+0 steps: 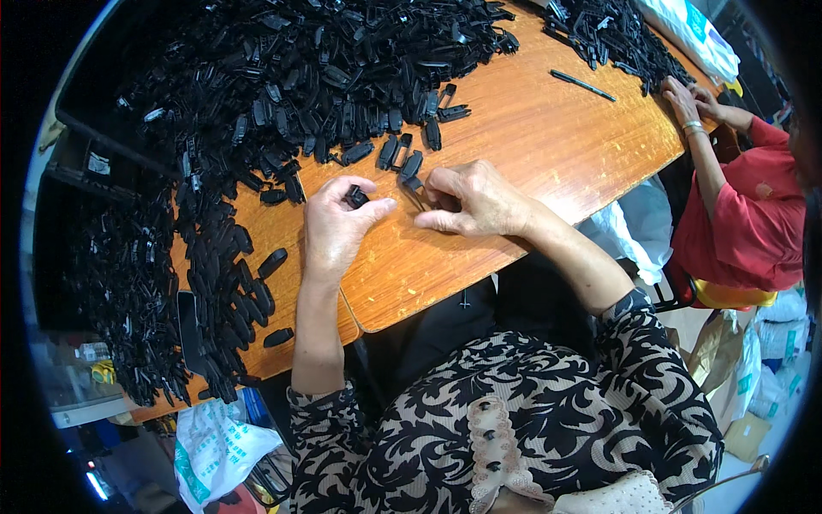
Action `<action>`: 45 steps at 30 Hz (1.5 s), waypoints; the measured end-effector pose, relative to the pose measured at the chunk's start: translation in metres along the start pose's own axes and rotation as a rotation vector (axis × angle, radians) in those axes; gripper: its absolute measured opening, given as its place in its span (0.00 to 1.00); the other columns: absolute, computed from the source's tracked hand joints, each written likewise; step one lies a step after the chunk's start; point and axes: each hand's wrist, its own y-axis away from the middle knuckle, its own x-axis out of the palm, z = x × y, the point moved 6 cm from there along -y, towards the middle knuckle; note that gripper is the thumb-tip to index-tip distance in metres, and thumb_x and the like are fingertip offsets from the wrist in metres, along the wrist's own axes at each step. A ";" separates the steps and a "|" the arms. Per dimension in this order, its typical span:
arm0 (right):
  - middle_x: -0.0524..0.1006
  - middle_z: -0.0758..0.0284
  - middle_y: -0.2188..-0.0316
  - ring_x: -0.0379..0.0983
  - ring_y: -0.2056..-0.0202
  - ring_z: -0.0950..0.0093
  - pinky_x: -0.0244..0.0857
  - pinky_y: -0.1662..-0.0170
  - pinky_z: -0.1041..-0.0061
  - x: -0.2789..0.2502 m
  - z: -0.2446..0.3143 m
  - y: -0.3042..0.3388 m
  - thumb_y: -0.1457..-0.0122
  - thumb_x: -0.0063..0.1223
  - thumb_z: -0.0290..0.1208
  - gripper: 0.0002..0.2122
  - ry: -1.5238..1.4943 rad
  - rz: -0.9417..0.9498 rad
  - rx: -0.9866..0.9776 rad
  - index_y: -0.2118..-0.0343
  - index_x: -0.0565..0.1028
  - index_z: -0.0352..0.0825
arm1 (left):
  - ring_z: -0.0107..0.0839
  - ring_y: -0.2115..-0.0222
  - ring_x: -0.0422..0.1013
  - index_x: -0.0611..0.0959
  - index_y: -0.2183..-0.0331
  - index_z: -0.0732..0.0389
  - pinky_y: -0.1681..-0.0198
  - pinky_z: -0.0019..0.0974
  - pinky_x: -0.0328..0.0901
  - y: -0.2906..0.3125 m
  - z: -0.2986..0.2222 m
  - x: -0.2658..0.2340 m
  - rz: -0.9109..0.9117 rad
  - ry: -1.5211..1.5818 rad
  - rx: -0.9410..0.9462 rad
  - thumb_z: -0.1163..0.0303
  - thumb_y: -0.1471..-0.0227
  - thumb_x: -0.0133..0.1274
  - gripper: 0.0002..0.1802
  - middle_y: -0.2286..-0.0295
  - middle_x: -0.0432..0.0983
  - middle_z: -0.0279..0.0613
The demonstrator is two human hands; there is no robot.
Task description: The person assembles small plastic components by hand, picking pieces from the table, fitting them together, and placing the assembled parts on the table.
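Note:
My left hand (332, 224) is closed on a small black plastic part (355, 197), pinched between thumb and fingers just above the wooden table (411, 278). To its right, my right hand (484, 201) has its fingers curled in toward the thumb. Dark shadow fills the gap between them, and whatever they grip is hidden. Right by those fingertips lie more black plastic parts (412, 164), some with an open frame shape. A huge heap of similar black parts (325, 77) spreads just beyond both hands.
Smooth black pieces (248, 291) and a phone-like dark slab (190, 330) lie at the left. A pen (582, 85) rests toward the far right. Another person in red (741, 210) works at a second heap (612, 38). White plastic bags (218, 450) hang below the table edge.

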 end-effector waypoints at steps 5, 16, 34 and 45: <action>0.78 0.61 0.68 0.77 0.68 0.64 0.74 0.67 0.67 -0.012 0.002 0.000 0.50 0.62 0.24 0.18 -0.018 -0.182 -0.159 0.54 0.77 0.35 | 0.17 0.79 0.68 0.84 0.60 0.68 0.77 0.22 0.63 0.002 0.000 0.007 0.050 -0.015 0.031 0.74 0.59 0.70 0.21 0.70 0.75 0.35; 0.78 0.63 0.60 0.74 0.60 0.67 0.73 0.68 0.72 -0.005 0.035 0.014 0.45 0.57 0.31 0.11 0.397 0.109 -0.316 0.60 0.76 0.34 | 0.22 0.77 0.72 0.86 0.64 0.66 0.76 0.29 0.66 0.006 -0.015 0.008 -0.076 -0.340 0.342 0.74 0.62 0.71 0.19 0.74 0.76 0.36; 0.73 0.74 0.82 0.64 0.78 0.86 0.57 0.75 0.82 0.026 -0.001 -0.011 0.40 0.60 0.31 0.11 -0.917 0.147 0.459 0.76 0.80 0.31 | 0.30 0.80 0.70 0.85 0.74 0.66 0.76 0.34 0.66 0.018 -0.022 0.030 -0.099 -0.417 0.559 0.72 0.69 0.73 0.16 0.79 0.71 0.39; 0.71 0.73 0.87 0.62 0.82 0.85 0.54 0.77 0.79 0.028 0.006 -0.006 0.43 0.60 0.33 0.14 -0.839 0.162 0.532 0.83 0.79 0.33 | 0.40 0.79 0.70 0.80 0.77 0.63 0.75 0.40 0.67 0.029 -0.024 0.035 -0.109 -0.488 0.648 0.71 0.68 0.73 0.16 0.78 0.69 0.42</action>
